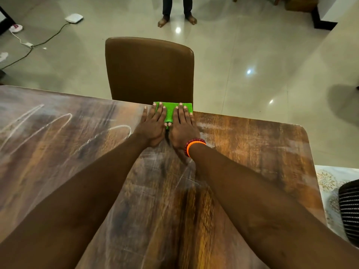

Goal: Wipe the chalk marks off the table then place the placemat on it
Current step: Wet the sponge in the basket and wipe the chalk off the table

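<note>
Pressing flat-fingered, left hand (153, 121) and right hand (182, 123) push the green cloth (171, 111) at twelve o'clock; chalk marks (64, 123) remain at nine, placemat unplaced.

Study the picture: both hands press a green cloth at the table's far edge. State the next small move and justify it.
Probably slide the green cloth leftward, with the left hand and right hand flat on it. White chalk loops remain on the table to its left, while the wood near the hands looks only faintly smeared.

I've got both palms, left hand (153, 123) and right hand (183, 126), flat on the folded green cloth (170, 111) at the wooden table's (252, 144) far edge (white chalk loops (64, 123) off left).
</note>
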